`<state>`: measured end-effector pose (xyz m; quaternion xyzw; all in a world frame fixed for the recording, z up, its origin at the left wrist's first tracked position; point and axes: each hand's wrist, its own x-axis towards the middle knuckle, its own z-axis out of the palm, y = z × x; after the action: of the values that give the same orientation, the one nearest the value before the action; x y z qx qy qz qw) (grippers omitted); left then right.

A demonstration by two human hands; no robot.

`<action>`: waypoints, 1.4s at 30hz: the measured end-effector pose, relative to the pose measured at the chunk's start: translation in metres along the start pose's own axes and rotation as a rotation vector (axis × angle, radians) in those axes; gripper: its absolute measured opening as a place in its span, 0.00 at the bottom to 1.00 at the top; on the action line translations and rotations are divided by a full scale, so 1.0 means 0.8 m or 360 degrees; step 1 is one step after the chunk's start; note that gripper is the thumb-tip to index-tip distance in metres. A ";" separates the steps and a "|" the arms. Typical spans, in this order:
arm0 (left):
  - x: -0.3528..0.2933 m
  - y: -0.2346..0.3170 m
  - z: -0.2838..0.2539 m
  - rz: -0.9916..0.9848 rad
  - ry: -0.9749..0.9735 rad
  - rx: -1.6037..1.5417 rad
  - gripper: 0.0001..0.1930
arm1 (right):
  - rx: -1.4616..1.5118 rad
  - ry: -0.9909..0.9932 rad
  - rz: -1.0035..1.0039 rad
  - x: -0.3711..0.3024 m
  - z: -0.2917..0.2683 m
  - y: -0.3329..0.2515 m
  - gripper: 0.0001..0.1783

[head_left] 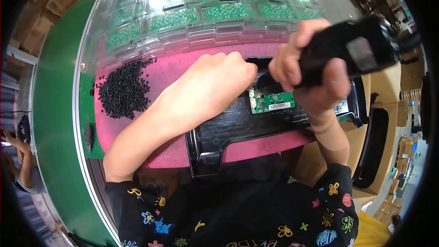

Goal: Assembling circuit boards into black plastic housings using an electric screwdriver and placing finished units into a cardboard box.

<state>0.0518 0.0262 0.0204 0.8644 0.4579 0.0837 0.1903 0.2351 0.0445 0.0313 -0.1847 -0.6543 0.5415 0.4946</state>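
My right hand (315,64) is wrapped around a black electric screwdriver (352,55), tilted so its front end points down and left toward a small green circuit board (274,103). The board lies in a black plastic housing (228,128) on a pink mat. My left hand (215,80) is closed over the housing, its fingertips beside the driver's front end. Whatever those fingers hold is hidden behind the hand. The driver's tip is also out of sight, so I cannot tell if it touches the board.
A heap of small black screws (123,91) lies on the pink mat (169,155) at the left. Clear plastic trays of green boards (224,11) stand behind. A cardboard box (388,137) with a black panel (372,148) is at the right. Another person's arm (20,155) shows far left.
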 end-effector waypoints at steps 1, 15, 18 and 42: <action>0.000 -0.002 0.007 0.0093 0.0070 -0.0035 0.06 | 0.0107 0.0028 -0.0051 -0.003 -0.006 -0.003 0.36; 0.024 0.009 0.010 0.0706 0.0834 -0.0613 0.07 | 0.0372 -0.0028 -0.0577 -0.007 -0.048 -0.081 0.30; 0.019 0.001 0.009 0.0699 0.0860 -0.0614 0.08 | 0.0433 -0.0149 -0.0629 -0.001 -0.039 -0.067 0.32; 0.001 -0.026 0.006 0.0122 0.0508 0.0060 0.14 | 0.0167 -0.0018 0.0002 -0.026 0.003 -0.006 0.23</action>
<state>0.0382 0.0359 0.0077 0.8603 0.4505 0.2185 0.0956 0.2438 0.0259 0.0264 -0.1558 -0.6276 0.5764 0.4996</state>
